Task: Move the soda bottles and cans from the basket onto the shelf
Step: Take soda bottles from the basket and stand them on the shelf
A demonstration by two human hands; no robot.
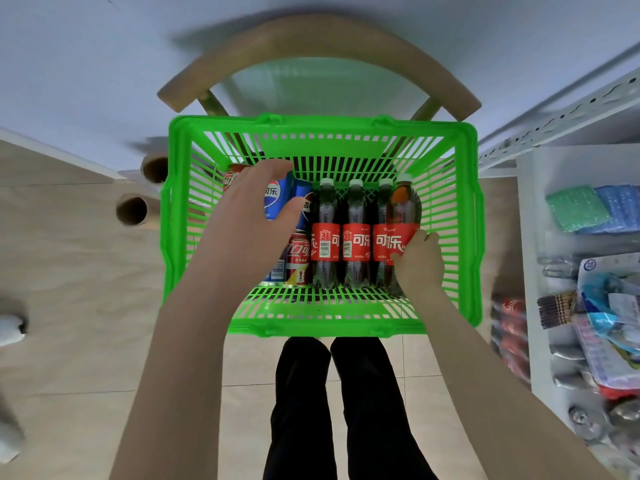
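Note:
A green plastic basket (467, 216) stands on a wooden chair in front of me. Inside lie several cola bottles with red labels (356, 237), blue Pepsi cans (275, 199) and red Coke cans (298, 258). My left hand (249, 216) is inside the basket at the left, its fingers curled over a blue Pepsi can. My right hand (420, 261) grips the lower part of the rightmost bottle (403, 209), which has an orange patch near its neck and sits raised above the others. The white shelf (530, 271) stands to the right.
The shelf holds packets, sponges (588, 207) and cans on lower levels (588, 420). The chair's curved wooden back (318, 39) is beyond the basket. Two cardboard tubes (131, 209) lie at the left on the tiled floor. My legs are below the basket.

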